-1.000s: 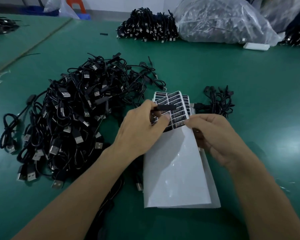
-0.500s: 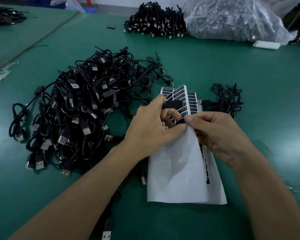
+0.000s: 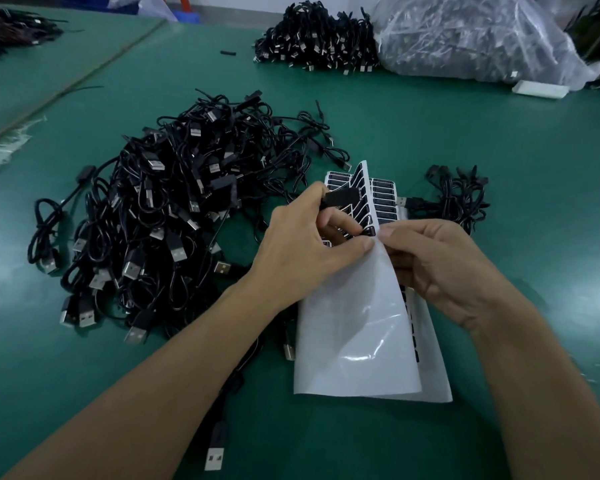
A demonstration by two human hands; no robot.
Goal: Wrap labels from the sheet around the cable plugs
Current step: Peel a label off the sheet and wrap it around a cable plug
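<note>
A bulging clear plastic bag (image 3: 471, 36) sits far across the green table (image 3: 499, 140), a white block (image 3: 539, 89) just beside it.

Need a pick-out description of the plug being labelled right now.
Start at the big tangled pile of black USB cables on the green table; the label sheet lies just right of it. Over the sheet's printed end, the left hand pinches one black plug. It is the only plug held up in fingers rather than lying in a heap.
</note>
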